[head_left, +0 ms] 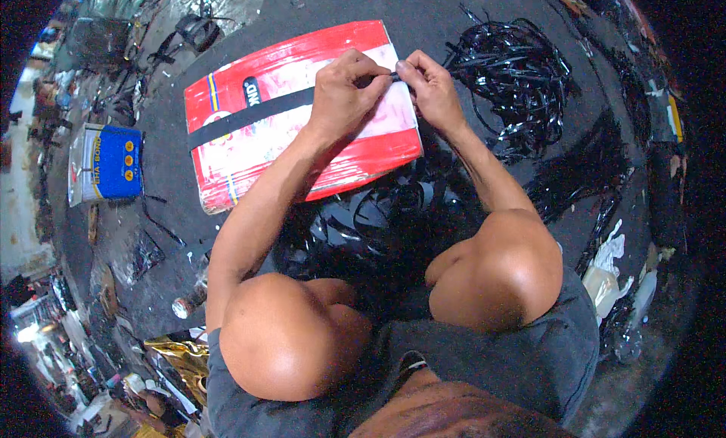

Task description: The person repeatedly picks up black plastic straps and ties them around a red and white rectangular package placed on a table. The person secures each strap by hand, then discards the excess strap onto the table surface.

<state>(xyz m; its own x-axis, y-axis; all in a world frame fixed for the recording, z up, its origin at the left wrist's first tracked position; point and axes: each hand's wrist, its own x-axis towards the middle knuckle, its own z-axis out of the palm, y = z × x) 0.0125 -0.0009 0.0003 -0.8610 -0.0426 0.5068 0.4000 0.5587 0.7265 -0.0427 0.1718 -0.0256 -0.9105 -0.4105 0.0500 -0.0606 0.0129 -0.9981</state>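
A flat red and white cardboard piece [302, 51] lies on the dark floor in front of me, a wide black band [253, 119] running across it. My left hand [342, 98] rests over its right half, thumb and fingers pinched together on a narrow black strip [395, 76]. At the cardboard's right edge, my right hand [432, 90] pinches the same strip close by, so the fingertips of both hands nearly meet. Whether that strip joins the wide band is hidden under my left hand.
Shiny black strips lie in a tangled heap [522, 79] at the far right. More glossy black strips [355, 226] spread between my knees and the cardboard. A blue and white container [119, 166] stands on the left. Gold foil [181, 359] and mixed clutter lie at the lower left.
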